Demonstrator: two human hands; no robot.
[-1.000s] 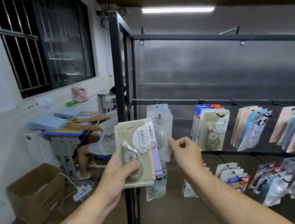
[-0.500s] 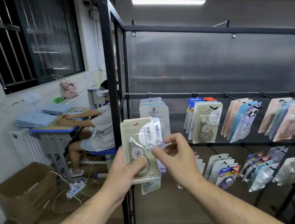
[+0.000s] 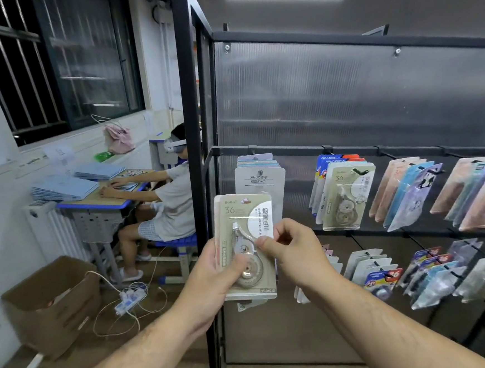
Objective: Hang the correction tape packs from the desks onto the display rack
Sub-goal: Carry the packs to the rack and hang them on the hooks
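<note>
Just in front of the black corner post (image 3: 194, 158) of the display rack (image 3: 340, 42), the left hand (image 3: 214, 279) grips a small stack of correction tape packs (image 3: 244, 221) by its left edge, thumb laid over the front pack's blister; the right hand (image 3: 293, 255) pinches the right edge of that beige front pack between thumb and curled forefinger; the stack stands upright, on no hook.

Right of the post, behind the stack, grey-white packs (image 3: 259, 176) hang from the top rail; further right hangs a matching beige pack (image 3: 347, 201) in front of blue ones, then rows of pastel packs (image 3: 404, 194); lower packs (image 3: 369, 266) hang beneath them.

Left of the post, a seated person (image 3: 170, 201) leans over a blue-edged desk (image 3: 97, 201) bearing piles of blue booklets (image 3: 61, 188); nearer, on the floor, an open cardboard box (image 3: 50, 306) stands, its contents too dim to tell; a white power strip (image 3: 130, 298) with trailing cables lies between box and post.
</note>
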